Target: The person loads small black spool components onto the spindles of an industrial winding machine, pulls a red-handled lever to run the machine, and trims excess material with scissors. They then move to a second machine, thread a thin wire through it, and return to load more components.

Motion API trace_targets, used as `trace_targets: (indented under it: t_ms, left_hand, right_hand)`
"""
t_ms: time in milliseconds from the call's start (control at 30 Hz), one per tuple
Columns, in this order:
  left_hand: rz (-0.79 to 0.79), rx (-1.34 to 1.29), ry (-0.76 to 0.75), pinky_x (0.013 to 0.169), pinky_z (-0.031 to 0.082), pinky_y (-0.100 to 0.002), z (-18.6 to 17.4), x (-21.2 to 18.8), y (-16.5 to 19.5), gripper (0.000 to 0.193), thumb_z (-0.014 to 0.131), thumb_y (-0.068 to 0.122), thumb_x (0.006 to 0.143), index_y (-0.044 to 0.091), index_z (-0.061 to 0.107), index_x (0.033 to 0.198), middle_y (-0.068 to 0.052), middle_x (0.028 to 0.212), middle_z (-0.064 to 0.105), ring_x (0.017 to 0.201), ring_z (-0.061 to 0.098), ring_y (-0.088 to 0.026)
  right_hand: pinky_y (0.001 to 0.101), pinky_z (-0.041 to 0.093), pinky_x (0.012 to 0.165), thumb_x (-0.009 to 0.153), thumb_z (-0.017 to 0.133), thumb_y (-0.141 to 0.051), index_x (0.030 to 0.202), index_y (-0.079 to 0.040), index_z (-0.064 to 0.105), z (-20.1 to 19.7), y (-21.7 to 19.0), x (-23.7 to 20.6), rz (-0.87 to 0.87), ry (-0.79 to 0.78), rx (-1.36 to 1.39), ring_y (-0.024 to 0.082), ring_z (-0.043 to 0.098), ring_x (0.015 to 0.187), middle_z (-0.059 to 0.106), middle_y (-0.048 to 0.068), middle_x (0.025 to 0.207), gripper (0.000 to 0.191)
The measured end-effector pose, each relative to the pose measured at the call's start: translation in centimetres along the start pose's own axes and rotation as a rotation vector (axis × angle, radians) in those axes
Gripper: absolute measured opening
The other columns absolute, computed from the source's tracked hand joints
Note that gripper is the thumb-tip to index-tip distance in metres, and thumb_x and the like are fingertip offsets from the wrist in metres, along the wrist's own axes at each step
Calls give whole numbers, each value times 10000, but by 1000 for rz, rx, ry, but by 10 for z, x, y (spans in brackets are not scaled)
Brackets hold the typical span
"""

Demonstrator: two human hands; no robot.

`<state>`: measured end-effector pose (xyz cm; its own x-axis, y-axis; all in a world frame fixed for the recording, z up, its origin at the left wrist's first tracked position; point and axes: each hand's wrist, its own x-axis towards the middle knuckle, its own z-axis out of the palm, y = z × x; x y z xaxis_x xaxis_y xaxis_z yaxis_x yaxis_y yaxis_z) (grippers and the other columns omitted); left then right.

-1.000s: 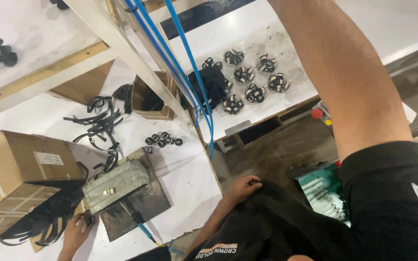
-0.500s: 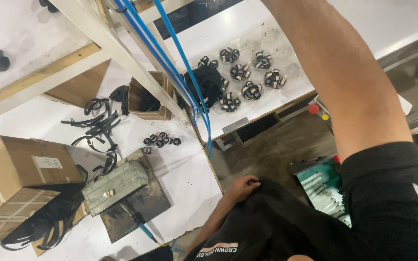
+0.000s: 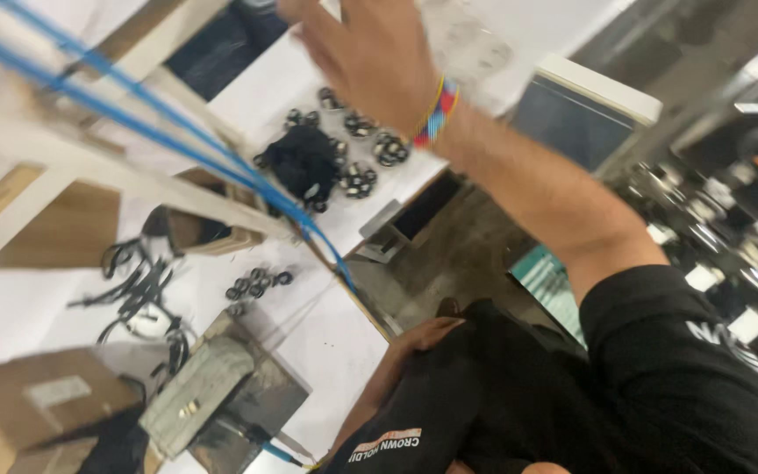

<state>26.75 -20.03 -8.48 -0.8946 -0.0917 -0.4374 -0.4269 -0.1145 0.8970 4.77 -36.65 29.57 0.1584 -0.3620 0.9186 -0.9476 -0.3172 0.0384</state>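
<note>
My right hand [image 3: 370,53] reaches out at the top of the view, fingers apart and holding nothing, with a coloured bracelet [image 3: 436,114] on the wrist. It hovers over several round black-and-silver parts [image 3: 363,151] and a black clump [image 3: 304,162] on a white table [image 3: 370,219]. My left hand [image 3: 427,332] is low in the view. It rests against the black shirt [image 3: 484,404], and most of its fingers are hidden.
Blue cables [image 3: 177,140] run along a pale wooden frame [image 3: 63,158]. Below lie small black rings [image 3: 256,283], black straps [image 3: 138,290], an open wooden box [image 3: 199,230], a grey block [image 3: 195,395] on a dark plate [image 3: 252,399], and a cardboard box [image 3: 37,395].
The view has swung and closed in. My right hand, out of view before, now shows above the round parts. My left hand stays at the black shirt.
</note>
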Motion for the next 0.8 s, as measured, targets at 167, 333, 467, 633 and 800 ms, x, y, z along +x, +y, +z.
trace_targets:
  t_ms: [167, 333, 467, 633, 800]
  left_hand:
    - [-315, -248, -296, 1101, 448, -320, -4, 54, -2, 415, 619, 331, 1065, 72, 641, 1388, -87, 1385, 650, 1280, 582, -172]
    - [-482, 270, -694, 1084, 437, -348, 53, 136, 5, 452, 552, 433, 1060, 138, 620, 1395, -70, 1396, 628, 1273, 567, -182]
    - [-313, 779, -894, 1052, 455, -375, 128, 175, 16, 490, 529, 499, 1056, 139, 661, 1361, -110, 1346, 679, 1227, 612, -222]
    - [335, 738, -692, 923, 573, -433, 252, 216, 39, 397, 694, 341, 945, 92, 698, 1255, -154, 1190, 732, 1064, 727, -349]
    - [750, 954, -232, 989, 516, -503, 385, 277, 66, 399, 636, 138, 953, 107, 593, 1349, -226, 1316, 645, 1167, 626, -435]
  right_hand:
    - [444, 521, 840, 919, 755, -197, 1207, -134, 627, -89, -67, -257, 499, -501, 315, 329, 634, 992, 647, 102, 1118, 322]
    - [443, 503, 1025, 1032, 561, -470, 1285, -135, 701, -237, -149, -474, 1709, -861, 562, 337, 665, 1206, 728, 160, 1271, 442]
    - [495, 510, 925, 930, 624, -458, 1299, -95, 608, -347, -244, -558, 1804, -679, -59, 395, 636, 1138, 681, 185, 1270, 517]
    - [490, 538, 948, 933, 659, -469, 1241, -112, 671, -406, -344, -603, 2377, -988, -333, 359, 659, 1164, 702, 150, 1236, 472]
    - [490, 536, 947, 960, 615, -303, 1231, -123, 713, -450, -391, -631, 2299, -584, -343, 380, 678, 1117, 727, 166, 1191, 340]
